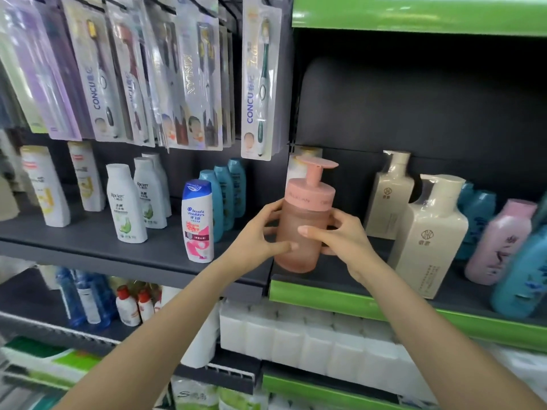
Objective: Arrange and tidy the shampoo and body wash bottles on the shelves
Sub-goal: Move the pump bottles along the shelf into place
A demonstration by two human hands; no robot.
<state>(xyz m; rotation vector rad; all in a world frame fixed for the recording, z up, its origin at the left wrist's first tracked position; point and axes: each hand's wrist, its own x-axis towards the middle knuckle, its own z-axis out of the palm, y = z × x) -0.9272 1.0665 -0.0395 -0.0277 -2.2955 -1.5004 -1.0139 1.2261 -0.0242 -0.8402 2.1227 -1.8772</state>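
Observation:
A frosted pink pump bottle with a pink cap stands upright at the left end of the green-edged shelf. My left hand grips its left side and my right hand grips its right side, thumbs across the front. To its right stand two cream square bottles, blue bottles and a pale pink bottle. On the grey shelf to the left are a blue-capped white shampoo bottle, teal bottles and white bottles.
Toothbrush packs hang above the grey shelf. White tissue packs fill the level below, with small bottles at the lower left. A large blue bottle stands near the right edge. The shelf back above the pink bottle is dark and bare.

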